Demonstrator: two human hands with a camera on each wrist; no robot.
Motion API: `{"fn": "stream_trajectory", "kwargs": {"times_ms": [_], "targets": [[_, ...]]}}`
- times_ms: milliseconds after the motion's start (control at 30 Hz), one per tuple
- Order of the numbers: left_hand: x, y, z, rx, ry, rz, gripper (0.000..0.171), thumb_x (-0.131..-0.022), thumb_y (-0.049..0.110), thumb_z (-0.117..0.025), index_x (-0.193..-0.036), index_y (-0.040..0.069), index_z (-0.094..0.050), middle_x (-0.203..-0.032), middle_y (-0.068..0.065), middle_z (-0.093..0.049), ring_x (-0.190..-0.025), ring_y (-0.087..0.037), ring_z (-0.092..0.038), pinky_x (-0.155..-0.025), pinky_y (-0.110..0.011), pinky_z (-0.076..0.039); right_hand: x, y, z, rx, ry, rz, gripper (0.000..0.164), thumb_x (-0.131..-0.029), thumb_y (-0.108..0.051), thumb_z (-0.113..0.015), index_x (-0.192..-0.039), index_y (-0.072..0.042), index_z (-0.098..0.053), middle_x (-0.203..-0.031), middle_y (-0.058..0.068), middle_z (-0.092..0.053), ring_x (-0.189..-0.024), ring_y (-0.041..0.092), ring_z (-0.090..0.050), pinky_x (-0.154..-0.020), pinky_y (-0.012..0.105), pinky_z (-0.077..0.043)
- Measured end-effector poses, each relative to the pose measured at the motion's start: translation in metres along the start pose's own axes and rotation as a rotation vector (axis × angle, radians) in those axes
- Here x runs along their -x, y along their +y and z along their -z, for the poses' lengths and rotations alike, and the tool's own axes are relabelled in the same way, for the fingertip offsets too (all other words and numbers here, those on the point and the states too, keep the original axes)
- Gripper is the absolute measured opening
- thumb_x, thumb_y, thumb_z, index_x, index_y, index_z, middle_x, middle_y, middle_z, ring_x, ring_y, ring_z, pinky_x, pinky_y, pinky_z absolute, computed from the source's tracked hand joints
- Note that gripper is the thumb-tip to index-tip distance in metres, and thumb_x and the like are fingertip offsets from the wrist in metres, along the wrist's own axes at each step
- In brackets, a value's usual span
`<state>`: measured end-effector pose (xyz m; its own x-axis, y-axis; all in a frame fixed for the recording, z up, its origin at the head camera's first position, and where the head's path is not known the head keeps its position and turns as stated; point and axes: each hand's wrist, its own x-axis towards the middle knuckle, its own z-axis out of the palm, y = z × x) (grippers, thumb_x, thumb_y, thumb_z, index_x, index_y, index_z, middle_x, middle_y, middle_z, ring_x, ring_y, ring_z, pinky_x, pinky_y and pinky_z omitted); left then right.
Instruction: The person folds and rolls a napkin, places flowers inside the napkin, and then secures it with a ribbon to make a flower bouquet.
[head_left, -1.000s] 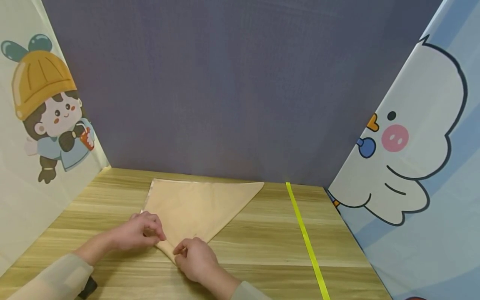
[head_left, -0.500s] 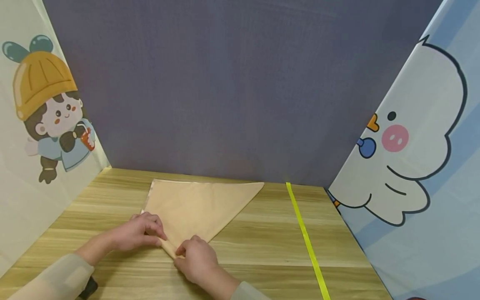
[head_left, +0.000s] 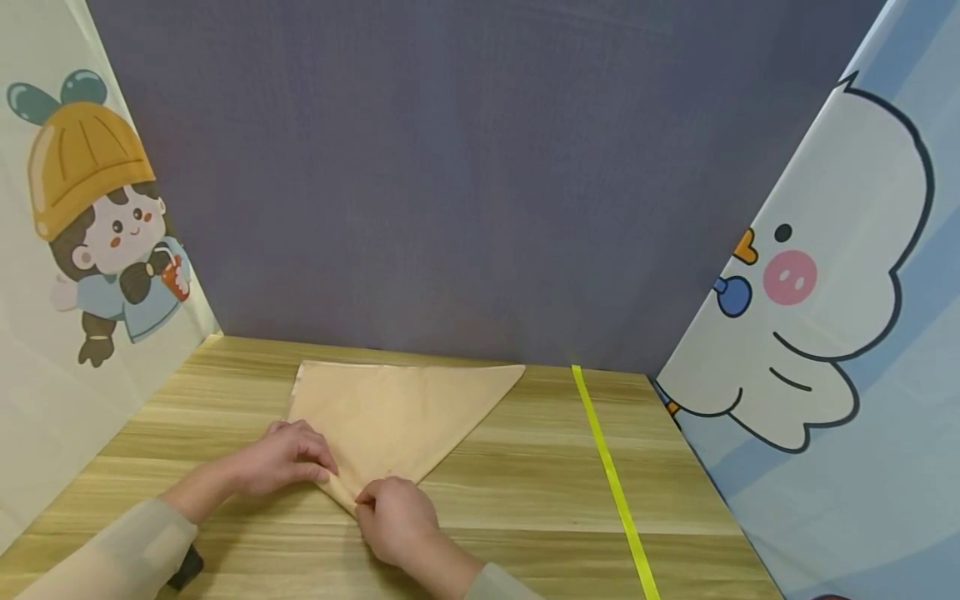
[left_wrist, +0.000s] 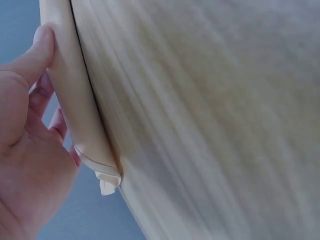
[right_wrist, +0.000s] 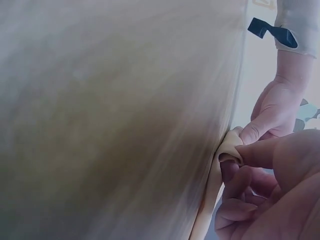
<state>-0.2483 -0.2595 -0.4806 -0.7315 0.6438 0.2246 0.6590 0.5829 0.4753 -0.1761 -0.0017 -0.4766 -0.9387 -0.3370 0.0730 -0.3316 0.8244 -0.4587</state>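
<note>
A peach-coloured cloth (head_left: 397, 417) lies on the wooden table as a flat shape tapering to a point at the far right. Its near-left edge is turned up into a narrow roll, and both hands are on that roll. My left hand (head_left: 288, 458) grips it farther up; in the left wrist view the thumb (left_wrist: 42, 47) presses the rolled edge (left_wrist: 75, 90) with fingers behind. At the near corner my right hand (head_left: 399, 517) pinches the roll's end, which shows as an open loop (right_wrist: 230, 146) between thumb and fingers in the right wrist view.
A yellow tape strip (head_left: 611, 467) runs down the table (head_left: 525, 517) to the right. A grey-blue panel (head_left: 435, 183) stands behind, with cartoon-printed walls on both sides. A black strap-like piece (head_left: 187, 568) shows under the left sleeve (head_left: 127, 554).
The near-left edge has been rolled a little further inward. My left hand has moved slightly right, and the cloth's far edge has shifted a little left. The right hand has barely moved.
</note>
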Motion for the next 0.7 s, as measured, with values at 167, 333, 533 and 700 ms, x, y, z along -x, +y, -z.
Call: {"fn": "stream_trajectory", "kwargs": {"times_ms": [167,333,533,700], "targets": [[-0.0029,0.0001,-0.0001,0.065,-0.005,0.064,0.004,-0.1,0.03,-0.08,-0.099,0.032,-0.077,-0.096,0.022,-0.075,-0.098,0.0,-0.058,-0.092,-0.041,-0.027,0.0004,0.0031,0.0012,-0.094,-0.003,-0.037,0.002,-0.099,-0.025,-0.079,-0.098,-0.026,-0.078,-0.083,-0.015,-0.073,-0.072,0.001,-0.063,-0.062,0.024,-0.049],[-0.006,-0.0015,-0.0031,0.067,0.014,0.074,0.01,-0.098,0.032,-0.082,-0.092,0.035,-0.074,-0.092,0.024,-0.072,-0.095,0.002,-0.055,-0.091,-0.043,-0.028,0.0,0.0043,0.0035,-0.166,-0.031,-0.041,0.008,-0.099,-0.023,-0.08,-0.093,-0.025,-0.075,-0.073,-0.016,-0.062,-0.062,0.001,-0.051,-0.057,0.023,-0.042],[-0.0052,-0.002,-0.0067,0.055,0.04,0.045,0.009,-0.094,0.033,-0.085,-0.09,0.037,-0.078,-0.098,0.02,-0.065,-0.102,-0.002,-0.048,-0.09,-0.048,-0.026,-0.0008,0.0033,0.0053,-0.145,-0.033,-0.066,0.015,-0.094,-0.022,-0.084,-0.079,-0.024,-0.081,-0.08,-0.014,-0.067,-0.08,0.004,-0.065,-0.069,0.024,-0.052],[-0.0045,-0.0045,-0.0081,0.022,0.054,0.016,0.007,-0.094,0.032,-0.086,-0.091,0.037,-0.081,-0.097,0.021,-0.063,-0.102,-0.002,-0.048,-0.089,-0.044,-0.026,0.0014,0.0028,0.004,-0.121,-0.039,-0.089,0.016,-0.087,-0.028,-0.09,-0.077,-0.027,-0.078,-0.094,-0.007,-0.064,-0.114,0.019,-0.072,-0.083,0.028,-0.056]]}}
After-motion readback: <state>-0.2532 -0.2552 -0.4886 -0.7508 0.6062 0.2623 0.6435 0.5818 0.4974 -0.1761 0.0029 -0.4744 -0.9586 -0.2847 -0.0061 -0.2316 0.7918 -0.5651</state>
